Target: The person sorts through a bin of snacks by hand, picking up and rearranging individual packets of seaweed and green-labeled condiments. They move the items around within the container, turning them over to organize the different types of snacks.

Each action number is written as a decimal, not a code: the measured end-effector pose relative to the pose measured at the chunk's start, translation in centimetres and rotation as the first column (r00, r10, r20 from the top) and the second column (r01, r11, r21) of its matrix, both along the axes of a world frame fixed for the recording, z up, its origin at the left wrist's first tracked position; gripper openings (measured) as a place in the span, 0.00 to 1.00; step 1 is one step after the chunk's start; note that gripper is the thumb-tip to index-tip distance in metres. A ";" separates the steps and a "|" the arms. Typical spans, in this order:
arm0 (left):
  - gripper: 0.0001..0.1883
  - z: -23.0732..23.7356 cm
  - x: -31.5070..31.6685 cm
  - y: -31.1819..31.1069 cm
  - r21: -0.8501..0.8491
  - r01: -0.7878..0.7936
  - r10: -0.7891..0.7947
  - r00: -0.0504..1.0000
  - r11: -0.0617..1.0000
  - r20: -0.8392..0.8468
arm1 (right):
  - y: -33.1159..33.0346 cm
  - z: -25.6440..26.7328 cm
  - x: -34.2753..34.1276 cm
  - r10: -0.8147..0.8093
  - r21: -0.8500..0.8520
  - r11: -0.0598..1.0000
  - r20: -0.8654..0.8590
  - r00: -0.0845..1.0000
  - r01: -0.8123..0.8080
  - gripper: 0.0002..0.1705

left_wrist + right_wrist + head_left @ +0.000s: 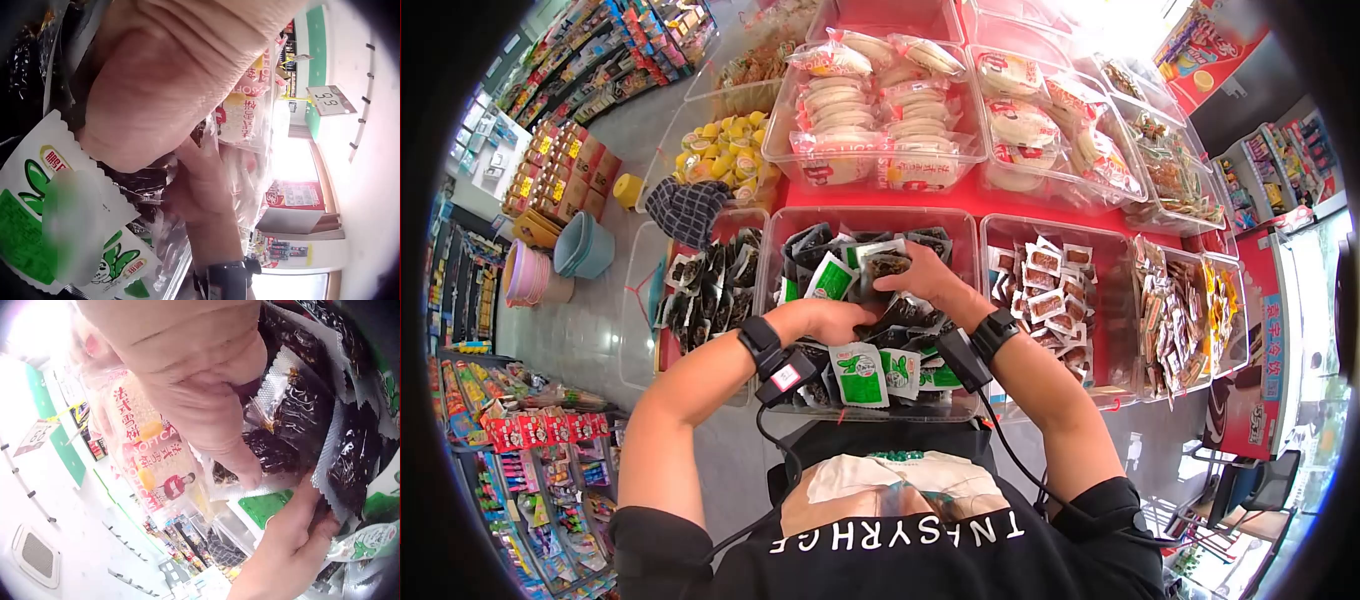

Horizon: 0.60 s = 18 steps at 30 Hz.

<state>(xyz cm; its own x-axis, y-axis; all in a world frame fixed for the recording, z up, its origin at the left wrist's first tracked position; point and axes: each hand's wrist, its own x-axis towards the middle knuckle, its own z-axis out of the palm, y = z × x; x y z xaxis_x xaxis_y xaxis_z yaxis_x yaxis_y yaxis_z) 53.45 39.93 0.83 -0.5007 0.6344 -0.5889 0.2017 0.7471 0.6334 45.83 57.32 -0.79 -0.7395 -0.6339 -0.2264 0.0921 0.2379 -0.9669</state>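
Note:
A clear plastic bin (772,300) in front of the person holds many small sealed snack packets, dark on one face and green-and-white on the other. The right hand (930,278) pinches a dark snack packet (887,265) over the pile. Its thumb (234,459) lies across the packet's clear film in the right wrist view. The left hand (840,320) reaches into the same pile, its fingertips hidden among dark packets (353,456), so I cannot tell whether it grips one. Green-and-white packets (858,375) lie just below the left hand.
Neighbouring bins hold black packets (710,285) on the left and small brown packets (1055,285) on the right. Behind stands a bin of wrapped round crackers (835,105). A dark checked cloth (688,210) hangs over a bin edge. Store shelves (590,60) stand beyond.

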 end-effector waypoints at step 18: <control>0.25 1.3 0.5 1.2 -0.072 -0.148 0.149 0.989 0.986 0.007 | 0.0 0.5 -0.2 0.447 0.381 0.850 -0.158 0.880 -0.363 0.38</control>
<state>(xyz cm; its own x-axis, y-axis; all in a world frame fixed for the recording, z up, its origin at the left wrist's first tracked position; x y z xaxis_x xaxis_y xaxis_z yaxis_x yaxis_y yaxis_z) 53.95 41.14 2.14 -0.5786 0.5103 -0.6363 0.0778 0.8111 0.5797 45.59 57.28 -0.34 -0.4898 -0.8064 -0.3314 -0.2999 0.5127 -0.8045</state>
